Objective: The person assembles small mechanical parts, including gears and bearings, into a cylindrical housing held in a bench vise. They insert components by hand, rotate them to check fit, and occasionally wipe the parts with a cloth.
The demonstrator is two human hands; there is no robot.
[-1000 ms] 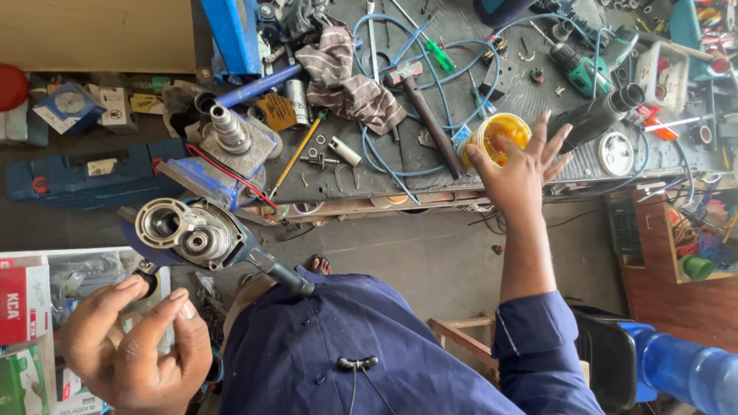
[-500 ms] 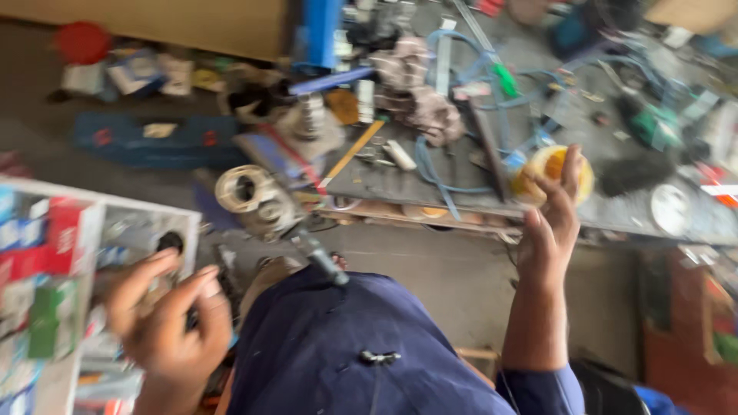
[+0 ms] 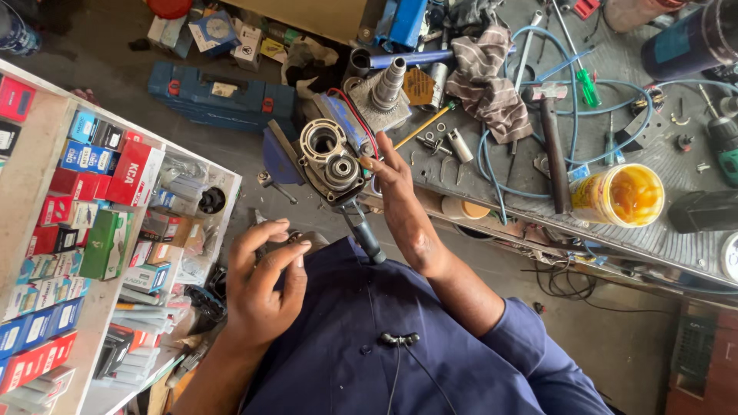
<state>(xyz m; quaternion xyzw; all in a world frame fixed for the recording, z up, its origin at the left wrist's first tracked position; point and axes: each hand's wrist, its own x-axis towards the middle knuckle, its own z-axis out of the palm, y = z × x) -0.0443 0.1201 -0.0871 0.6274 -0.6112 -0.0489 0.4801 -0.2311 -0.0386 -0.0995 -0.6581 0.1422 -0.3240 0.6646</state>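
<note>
Right hand (image 3: 400,192): fingers extended together, tips touching gear housing (image 3: 332,157) clamped at counter (image 3: 615,230) edge. Left hand (image 3: 265,280), 7 o'clock of housing: fingers curled around small dark part (image 3: 270,244).

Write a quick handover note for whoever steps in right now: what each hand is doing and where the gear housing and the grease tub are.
Right hand: fingertips touch the rim of the round grey metal gear housing, clamped in the blue bench vise at the bench edge; it grips nothing.
Left hand: curled near the chest around a small dark part, mostly hidden.
The open yellow tub of amber grease stands on the workbench, apart from both hands, beside the black-handled hammer.
Done: housing is open, its bearing exposed.
Left: cannot tell whether grease is on the housing; the held part is not fitted.
</note>
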